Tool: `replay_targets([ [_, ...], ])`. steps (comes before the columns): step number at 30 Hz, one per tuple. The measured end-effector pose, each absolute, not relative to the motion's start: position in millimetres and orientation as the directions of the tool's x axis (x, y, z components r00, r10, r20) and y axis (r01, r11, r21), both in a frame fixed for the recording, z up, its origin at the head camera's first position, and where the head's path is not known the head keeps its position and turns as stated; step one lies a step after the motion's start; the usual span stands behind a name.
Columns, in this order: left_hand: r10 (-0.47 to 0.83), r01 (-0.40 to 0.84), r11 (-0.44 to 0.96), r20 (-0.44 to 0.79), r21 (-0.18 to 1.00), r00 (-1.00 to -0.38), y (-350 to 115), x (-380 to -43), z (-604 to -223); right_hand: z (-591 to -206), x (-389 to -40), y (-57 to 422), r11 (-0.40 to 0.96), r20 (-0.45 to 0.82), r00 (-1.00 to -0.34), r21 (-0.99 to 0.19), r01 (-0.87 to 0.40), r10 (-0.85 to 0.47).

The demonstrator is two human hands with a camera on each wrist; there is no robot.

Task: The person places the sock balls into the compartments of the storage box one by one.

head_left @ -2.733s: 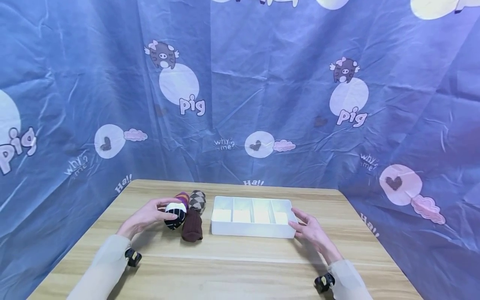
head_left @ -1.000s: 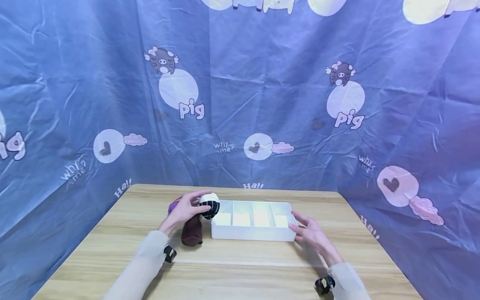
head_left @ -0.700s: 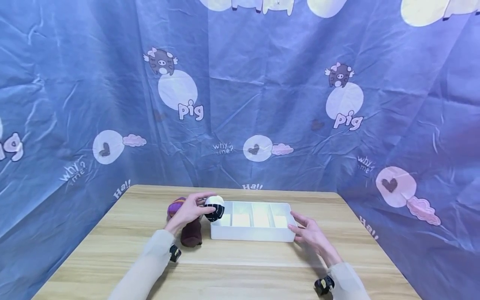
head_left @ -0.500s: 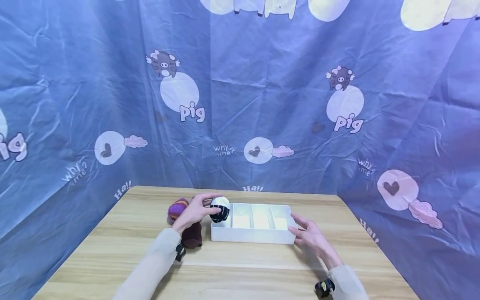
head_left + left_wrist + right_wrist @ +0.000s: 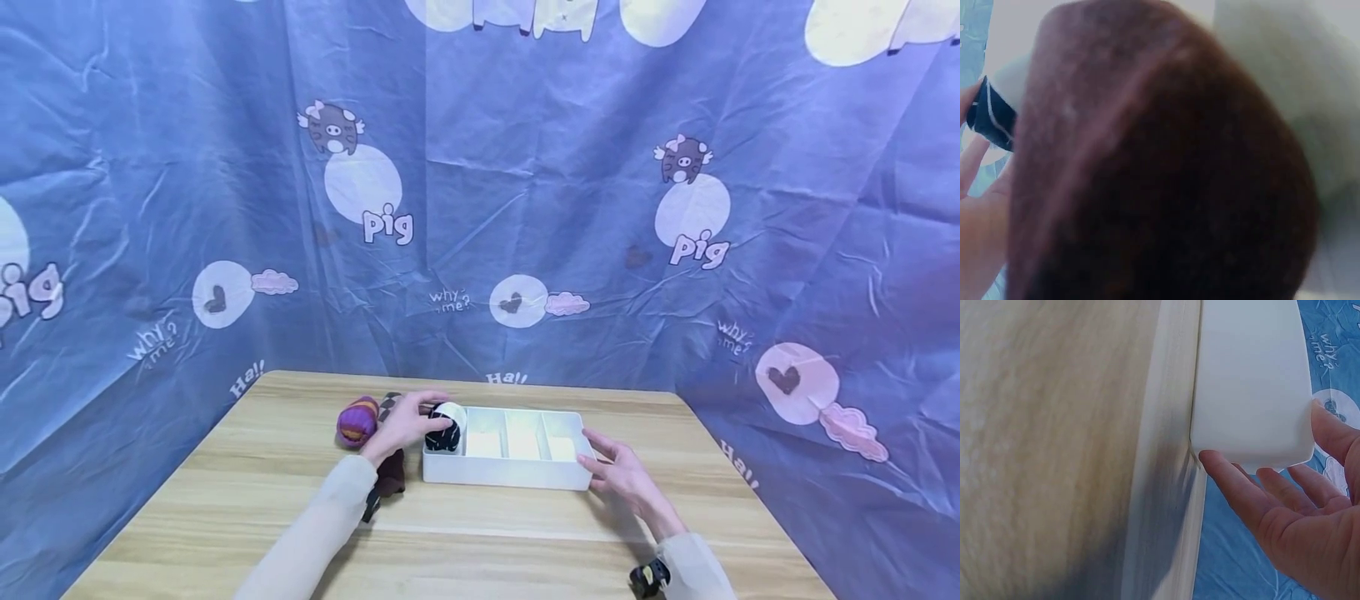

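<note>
My left hand (image 5: pixel 406 425) grips a rolled black-and-white sock (image 5: pixel 443 435) over the leftmost compartment of a white divided box (image 5: pixel 504 472). In the left wrist view a dark brown rolled sock (image 5: pixel 1166 156) fills most of the picture, with part of the black-and-white sock (image 5: pixel 994 119) behind it at left. My right hand (image 5: pixel 624 475) holds the box's right end. In the right wrist view its fingertips (image 5: pixel 1213 457) lie against the white end wall and its edges.
Left of the box sit a purple-and-orange rolled sock (image 5: pixel 357 422) and a grey checked one (image 5: pixel 387 405), partly hidden by my left hand. The brown sock lies below that wrist. A blue printed curtain (image 5: pixel 480 208) stands behind the wooden table (image 5: pixel 480 542).
My left hand has lifted the black-and-white sock from the group at left and carried it right to the box's leftmost compartment. The right hand has stayed at the box's end.
</note>
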State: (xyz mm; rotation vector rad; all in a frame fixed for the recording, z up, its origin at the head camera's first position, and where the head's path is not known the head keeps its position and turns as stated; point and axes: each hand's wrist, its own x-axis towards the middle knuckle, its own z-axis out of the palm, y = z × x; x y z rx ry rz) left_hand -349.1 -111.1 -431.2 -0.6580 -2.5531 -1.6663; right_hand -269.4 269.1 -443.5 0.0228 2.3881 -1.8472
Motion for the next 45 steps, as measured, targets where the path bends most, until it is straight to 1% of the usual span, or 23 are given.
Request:
replay_targets([
  [4, 0.309, 0.359, 0.401, 0.245, 0.843, -0.919, -109, -347, -432, -444, -269, 270, 0.259, -0.108, -0.992, -0.962, 0.088, -0.064],
  [8, 0.330, 0.388, 0.430, 0.258, 0.815, -0.908, -107, -345, -431, -445, -270, 270, 0.251, -0.106, -0.992, -0.964, 0.084, -0.075],
  [15, 0.363, 0.402, 0.411, 0.258, 0.818, -0.896, -109, -345, -431, -447, -271, 271, 0.250, -0.100, -0.991, -0.965, 0.076, -0.085],
  [23, 0.333, 0.387, 0.397, 0.263, 0.832, -0.906, -121, -344, -429, -446, -269, 269, 0.259, -0.110, -0.990, -0.962, 0.084, -0.085],
  [32, 0.364, 0.402, 0.323, 0.279, 0.857, -0.888, -144, -336, -428, -445, -268, 270, 0.249, -0.110, -0.990, -0.965, 0.086, -0.083],
  [42, 0.309, 0.413, 0.462, 0.294, 0.785, -0.904, -164, -311, -436, -441, -268, 269, 0.240, -0.114, -0.991, -0.966, 0.092, -0.077],
  [45, 0.313, 0.431, 0.506, 0.306, 0.748, -0.899, -172, -307, -440, -441, -269, 269, 0.238, -0.117, -0.990, -0.967, 0.096, -0.076],
])
